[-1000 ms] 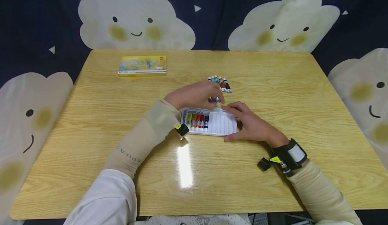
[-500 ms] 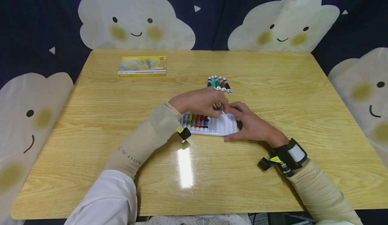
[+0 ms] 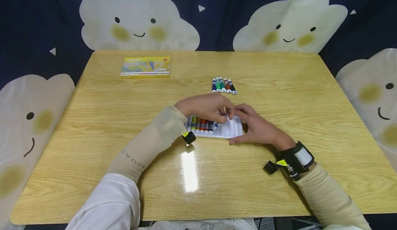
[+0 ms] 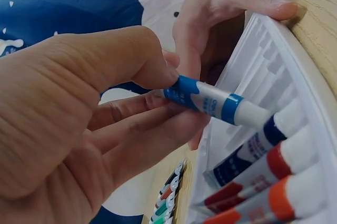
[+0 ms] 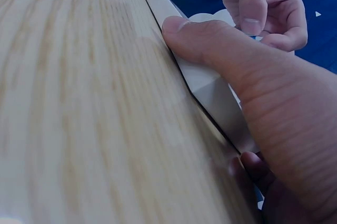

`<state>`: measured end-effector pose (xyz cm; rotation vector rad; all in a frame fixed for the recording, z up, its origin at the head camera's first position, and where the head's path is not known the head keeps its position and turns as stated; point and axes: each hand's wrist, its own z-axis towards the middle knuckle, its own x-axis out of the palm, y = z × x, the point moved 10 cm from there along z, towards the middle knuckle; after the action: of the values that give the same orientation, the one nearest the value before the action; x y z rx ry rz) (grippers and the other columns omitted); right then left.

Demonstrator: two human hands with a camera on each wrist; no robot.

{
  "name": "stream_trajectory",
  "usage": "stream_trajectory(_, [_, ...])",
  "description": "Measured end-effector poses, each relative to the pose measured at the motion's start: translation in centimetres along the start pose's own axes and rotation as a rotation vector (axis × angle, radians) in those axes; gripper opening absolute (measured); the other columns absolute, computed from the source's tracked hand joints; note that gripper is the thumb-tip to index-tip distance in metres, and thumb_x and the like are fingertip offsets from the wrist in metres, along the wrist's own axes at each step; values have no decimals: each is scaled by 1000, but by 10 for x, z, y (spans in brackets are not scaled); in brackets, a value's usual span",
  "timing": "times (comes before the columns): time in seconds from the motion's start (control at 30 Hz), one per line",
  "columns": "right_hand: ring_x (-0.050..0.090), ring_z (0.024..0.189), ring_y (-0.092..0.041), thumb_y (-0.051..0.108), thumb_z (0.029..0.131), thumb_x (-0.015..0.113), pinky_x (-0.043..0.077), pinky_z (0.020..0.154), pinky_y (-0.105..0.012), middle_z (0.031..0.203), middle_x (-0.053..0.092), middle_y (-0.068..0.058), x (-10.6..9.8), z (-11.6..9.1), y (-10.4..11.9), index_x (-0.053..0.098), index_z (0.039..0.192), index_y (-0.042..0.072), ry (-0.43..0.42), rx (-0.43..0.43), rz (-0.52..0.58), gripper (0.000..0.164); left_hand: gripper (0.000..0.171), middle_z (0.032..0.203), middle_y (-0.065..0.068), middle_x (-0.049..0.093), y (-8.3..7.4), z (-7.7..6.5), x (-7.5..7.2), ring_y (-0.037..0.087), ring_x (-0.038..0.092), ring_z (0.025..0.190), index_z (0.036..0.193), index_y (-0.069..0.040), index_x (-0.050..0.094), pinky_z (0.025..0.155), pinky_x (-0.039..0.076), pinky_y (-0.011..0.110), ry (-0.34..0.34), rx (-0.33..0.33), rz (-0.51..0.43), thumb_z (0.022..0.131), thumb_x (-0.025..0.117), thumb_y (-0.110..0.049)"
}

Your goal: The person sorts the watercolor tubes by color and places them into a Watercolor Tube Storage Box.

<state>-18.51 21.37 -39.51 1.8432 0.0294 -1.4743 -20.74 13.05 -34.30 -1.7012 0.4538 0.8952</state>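
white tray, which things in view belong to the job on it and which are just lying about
Part of the job, it seems:
blue tube, pinched by the left hand
white tray, held by the right hand
packed tubes in it
five loose tubes beyond it, probably

Just lying about, apparently:
yellow box, apart from both hands

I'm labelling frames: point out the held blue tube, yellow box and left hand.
Held blue tube [image 4: 215, 101], left wrist view: middle of barrel.
Yellow box [image 3: 145, 67], head view: top face.
Left hand [image 3: 205, 106], head view: back of hand.
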Motion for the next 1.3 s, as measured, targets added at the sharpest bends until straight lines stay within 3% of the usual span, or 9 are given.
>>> stream_trajectory(0.63, [33,135,-18,68,64,78,40,107,-47,147,34,2,0,0,-2,35,148,36,-4,4,1,99,15,115,-5,67,3,2,8,7,65,99,105,-16,68,86,52,22,48,-31,32,94,61,-23])
stream_trajectory(1.0, [33,136,-19,69,64,77,40,107,-47,148,33,1,0,0,-3,38,148,31,-5,13,-6,100,14,115,-5,66,6,1,11,6,63,103,105,-14,67,91,51,24,79,-45,23,96,60,-22])
stream_trajectory(1.3, [34,135,-18,70,64,76,41,107,-45,148,34,1,1,1,-3,36,149,33,-4,11,-13,101,14,100,-7,69,7,-2,8,8,57,87,101,-16,71,85,49,24,93,-81,90,96,60,-23])
